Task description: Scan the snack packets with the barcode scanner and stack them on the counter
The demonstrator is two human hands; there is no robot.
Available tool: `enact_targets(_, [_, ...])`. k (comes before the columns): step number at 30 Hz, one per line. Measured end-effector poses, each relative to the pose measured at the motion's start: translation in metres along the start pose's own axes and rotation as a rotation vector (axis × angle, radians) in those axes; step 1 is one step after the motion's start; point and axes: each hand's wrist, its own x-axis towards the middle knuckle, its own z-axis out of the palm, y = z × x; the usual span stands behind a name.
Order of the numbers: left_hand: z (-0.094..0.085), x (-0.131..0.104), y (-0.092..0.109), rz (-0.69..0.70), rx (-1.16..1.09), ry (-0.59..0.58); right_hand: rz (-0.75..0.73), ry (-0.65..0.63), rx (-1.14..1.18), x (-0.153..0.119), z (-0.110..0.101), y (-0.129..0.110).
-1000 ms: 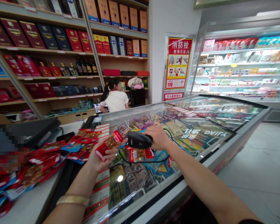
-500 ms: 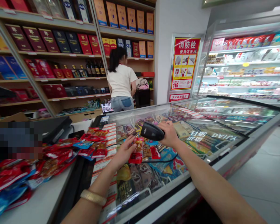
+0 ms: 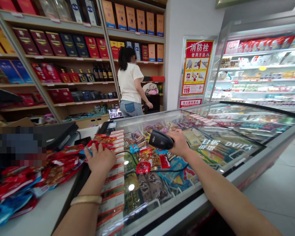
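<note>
The right hand (image 3: 179, 142) is closed around the scanner (image 3: 161, 139), above the glass of the freezer (image 3: 236, 173). The scanner's long axis runs crosswise, its head directed left and slightly away from the wearer. The left hand (image 3: 102, 159) is unclenched, fingers spread over packets (image 3: 60, 164) at the worktop (image 3: 49, 209) edge; contact cannot be confirmed. Red snack packs (image 3: 149, 159) lie on the glass beneath and near the scanner, beside a black cable (image 3: 167, 170). The worktop is light-coloured, left of the freezer. Beyond, a person (image 3: 130, 83) stands before shelves (image 3: 88, 57). The freezer contains wrapped goods; the shelves hold boxes and bottles; the lit cooler (image 3: 263, 68), right, holds packaged goods.
</note>
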Motion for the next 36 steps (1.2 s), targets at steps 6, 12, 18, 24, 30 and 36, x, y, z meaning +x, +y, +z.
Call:
enact_targets(6, [-0.005, -0.001, 0.003, 0.003, -0.024, 0.005, 0.003, 0.003, -0.002, 0.001, 0.0, -0.003])
enact_targets(12, [-0.032, -0.005, 0.025, 0.094, 0.066, 0.181, 0.015, 0.005, -0.007, 0.001, 0.0, -0.004])
enact_targets(18, [-0.044, -0.001, 0.041, -0.004, -0.484, 0.318, 0.019, 0.004, -0.021, 0.002, 0.0, -0.005])
enact_targets(24, [-0.03, -0.006, 0.053, -0.059, -0.644, 0.173, 0.016, 0.009, 0.023, 0.003, -0.002, -0.01])
enact_targets(30, [-0.008, -0.02, 0.073, -0.262, -1.14, 0.036, 0.005, -0.062, 0.039, 0.005, -0.002, -0.016])
enact_targets(36, [-0.012, -0.027, 0.085, -0.265, -1.203, 0.121, 0.015, -0.134, 0.049, 0.007, -0.001, -0.024])
